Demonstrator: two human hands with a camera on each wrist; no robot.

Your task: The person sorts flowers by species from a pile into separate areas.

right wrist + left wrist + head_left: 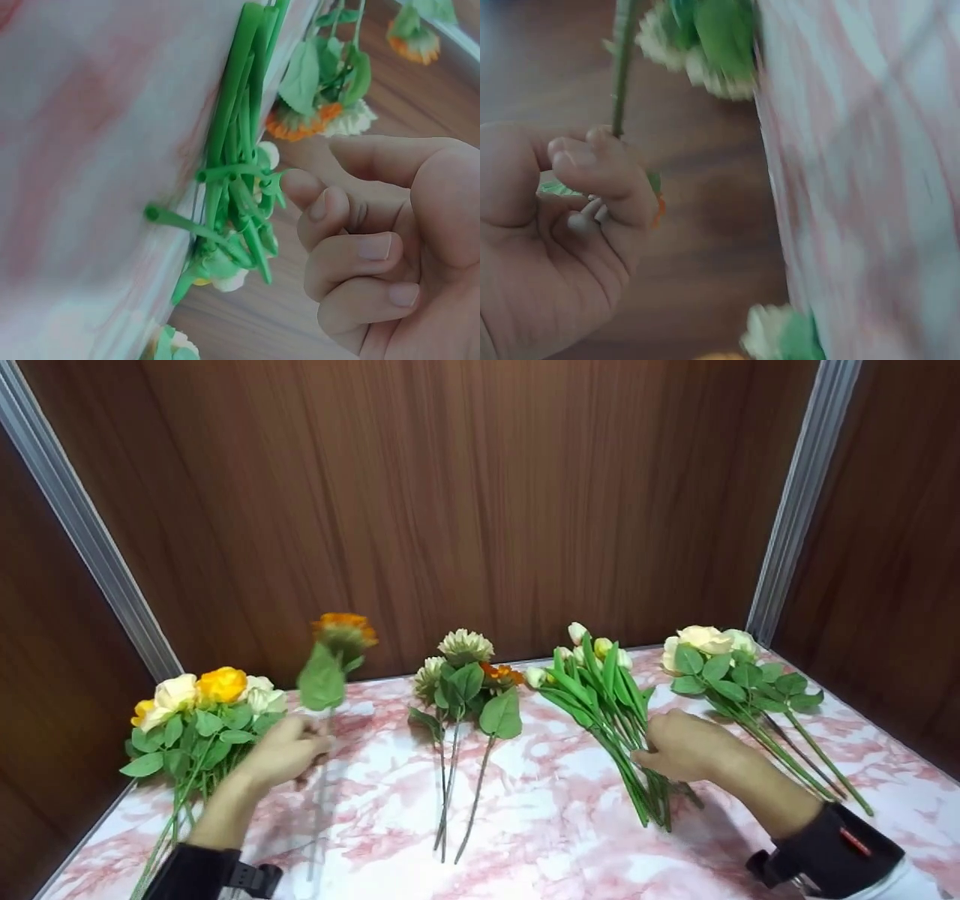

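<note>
My left hand (289, 750) pinches the stem of an orange flower (345, 630), raised upright above the table with one broad leaf below its bloom. In the left wrist view the green stem (621, 67) runs up from between thumb and fingers, and the bloom is mostly hidden behind the hand. My right hand (686, 746) is over the lower stems of a bunch of tulips (600, 682) with white and yellow buds. Its fingers are loosely bent in the right wrist view, fingertips right beside the tulip stems (240, 97), with a gap between thumb and forefinger.
Left lies a bunch of yellow and cream roses (180, 697). Center, cream blooms (465, 645) and another orange flower (501, 675) lie on the marbled table (540, 825). Cream roses (705, 641) lie at right. Brown panels (480, 495) wall the back and sides.
</note>
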